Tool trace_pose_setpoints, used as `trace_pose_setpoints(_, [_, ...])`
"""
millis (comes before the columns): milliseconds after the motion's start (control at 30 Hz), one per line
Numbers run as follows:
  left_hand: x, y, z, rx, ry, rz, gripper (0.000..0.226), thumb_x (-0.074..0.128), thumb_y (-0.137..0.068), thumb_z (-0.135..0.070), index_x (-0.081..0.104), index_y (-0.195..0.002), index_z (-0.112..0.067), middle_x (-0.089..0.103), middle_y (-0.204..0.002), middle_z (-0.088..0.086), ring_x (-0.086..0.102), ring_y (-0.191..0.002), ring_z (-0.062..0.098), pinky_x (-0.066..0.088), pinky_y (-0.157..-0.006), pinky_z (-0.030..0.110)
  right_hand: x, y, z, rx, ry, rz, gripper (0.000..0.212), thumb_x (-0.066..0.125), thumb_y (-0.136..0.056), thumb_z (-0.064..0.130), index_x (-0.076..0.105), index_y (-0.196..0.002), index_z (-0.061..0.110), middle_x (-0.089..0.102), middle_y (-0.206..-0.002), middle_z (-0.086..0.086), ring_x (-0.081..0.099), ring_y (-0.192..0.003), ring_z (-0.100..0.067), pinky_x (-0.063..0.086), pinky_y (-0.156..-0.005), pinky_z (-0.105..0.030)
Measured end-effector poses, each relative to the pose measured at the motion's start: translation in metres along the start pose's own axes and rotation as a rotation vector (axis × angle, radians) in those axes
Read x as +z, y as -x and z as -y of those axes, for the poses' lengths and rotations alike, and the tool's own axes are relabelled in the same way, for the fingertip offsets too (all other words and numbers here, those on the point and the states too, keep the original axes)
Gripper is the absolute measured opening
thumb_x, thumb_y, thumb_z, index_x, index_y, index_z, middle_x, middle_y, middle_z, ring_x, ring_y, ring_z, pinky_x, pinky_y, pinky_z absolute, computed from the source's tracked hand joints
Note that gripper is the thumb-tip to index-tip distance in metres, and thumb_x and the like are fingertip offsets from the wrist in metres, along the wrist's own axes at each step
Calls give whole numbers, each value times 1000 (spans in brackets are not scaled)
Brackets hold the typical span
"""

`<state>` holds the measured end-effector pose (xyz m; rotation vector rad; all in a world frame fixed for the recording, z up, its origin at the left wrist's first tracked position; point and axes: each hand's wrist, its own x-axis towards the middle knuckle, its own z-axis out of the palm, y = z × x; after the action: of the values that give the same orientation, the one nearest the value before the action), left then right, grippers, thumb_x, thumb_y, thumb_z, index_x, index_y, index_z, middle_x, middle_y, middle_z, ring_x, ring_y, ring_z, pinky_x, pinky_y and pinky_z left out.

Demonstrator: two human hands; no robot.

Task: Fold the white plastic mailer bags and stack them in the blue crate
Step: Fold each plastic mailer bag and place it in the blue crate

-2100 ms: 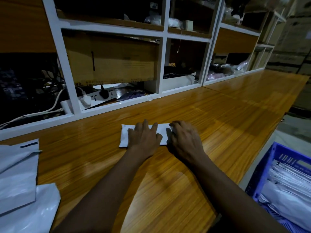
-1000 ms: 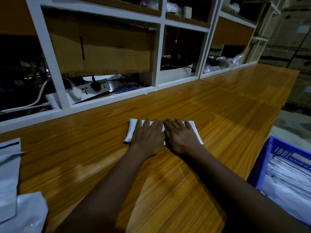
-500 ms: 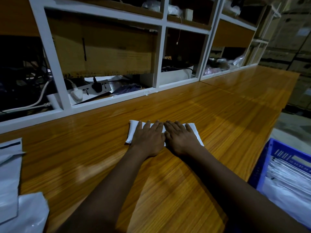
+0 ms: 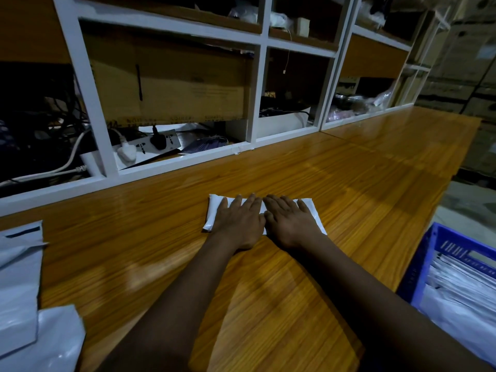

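White folded mailer bag (image 4: 213, 214), orange-brown wood-grain table (image 4: 335, 170), blue crate (image 4: 418, 267), white shelf frame (image 4: 88, 103), grey-white unfolded bags (image 4: 18, 291)

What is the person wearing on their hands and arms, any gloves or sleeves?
Nothing that shows. The left hand and right hand have no gloves, and I can make out no rings, watch or bands in the dim light. The left forearm and right forearm have no sleeve in view.
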<state>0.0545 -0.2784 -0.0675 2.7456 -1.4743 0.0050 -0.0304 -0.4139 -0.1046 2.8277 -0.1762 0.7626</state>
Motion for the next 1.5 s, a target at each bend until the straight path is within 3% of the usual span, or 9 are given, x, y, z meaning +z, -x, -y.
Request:
trace_pose_setpoints(567, [-2, 1, 8, -152, 53, 24, 61, 16, -105, -50, 5, -158, -23, -1, -166, -2, 1, -151, 33, 3, -119, 57, -8, -2, 3, 133, 9, 246, 62, 21, -100, 42, 65, -115, 1, 58, -130, -29, 54, -120, -50, 43, -93, -66])
trace_pose_setpoints(700, [-2, 2, 13, -195, 39, 21, 62, 17, -104, -52, 8, -158, -24, 2, -166, 2, 4, -151, 34, 5, -120, 53, -17, 2, 4, 164, -4, 291, 43, 31, -99, 38, 60, -104, 6, 60, -113, -35, 58, -107, -55, 47, -83, -68])
trace_pose_setpoints(833, [1, 1, 17, -221, 77, -5, 64, 17, -102, -58, 13, -157, -25, 7, -166, 4, 6, -151, 35, 6, -122, 49, -23, 0, 4, 206, 19, 298, 44, 28, -98, 39, 58, -108, 9, 60, -105, -34, 59, -100, -53, 46, -82, -70])
trace_pose_setpoints(933, [2, 3, 25, -233, 103, -11, 64, 17, -102, -58, 14, -157, -27, 8, -166, 4, 6, -151, 33, 7, -123, 46, -23, 1, -2, 290, -83, 345, 36, 27, -96, 38, 43, -112, 10, 58, -105, -32, 57, -99, -51, 47, -83, -68])
trace_pose_setpoints(1000, [2, 6, 28, -241, 130, -16, 63, 17, -102, -58, 15, -157, -27, 8, -166, 4, 5, -152, 32, 7, -122, 46, -21, 0, -11, 314, -126, 401, 32, 30, -96, 37, 36, -113, 12, 56, -112, -33, 54, -107, -53, 46, -85, -68])
trace_pose_setpoints(1100, [1, 8, 31, -244, 140, -26, 62, 17, -102, -57, 16, -157, -27, 8, -166, 5, 5, -152, 32, 6, -122, 47, -22, -1, -20, 301, -76, 491, 39, 39, -101, 38, 40, -131, 12, 44, -137, -34, 39, -130, -55, 36, -102, -70])
trace_pose_setpoints(1267, [2, 12, 36, -249, 168, -28, 61, 17, -103, -56, 16, -157, -28, 5, -165, 9, 2, -152, 29, 5, -122, 47, -30, -1, -25, 344, -64, 498, 58, 24, -105, 51, 23, -151, 17, 18, -160, -21, 13, -148, -43, 17, -116, -61])
trace_pose_setpoints(1400, [2, 13, 35, -270, 157, -31, 61, 17, -103, -56, 15, -157, -28, 7, -165, 8, 3, -152, 27, 3, -121, 52, -26, 0, -25, 398, -78, 431, 69, 11, -95, 62, 42, -139, 18, 39, -148, -15, 30, -140, -40, 24, -109, -64])
trace_pose_setpoints(1500, [2, 15, 32, -268, 67, -125, 58, 21, -104, -53, 25, -154, -26, 21, -163, 6, 13, -151, 27, 3, -119, 56, -30, 0, -23, 393, -62, 345, 75, 7, -87, 62, 55, -125, 18, 51, -140, -8, 41, -132, -36, 27, -106, -61])
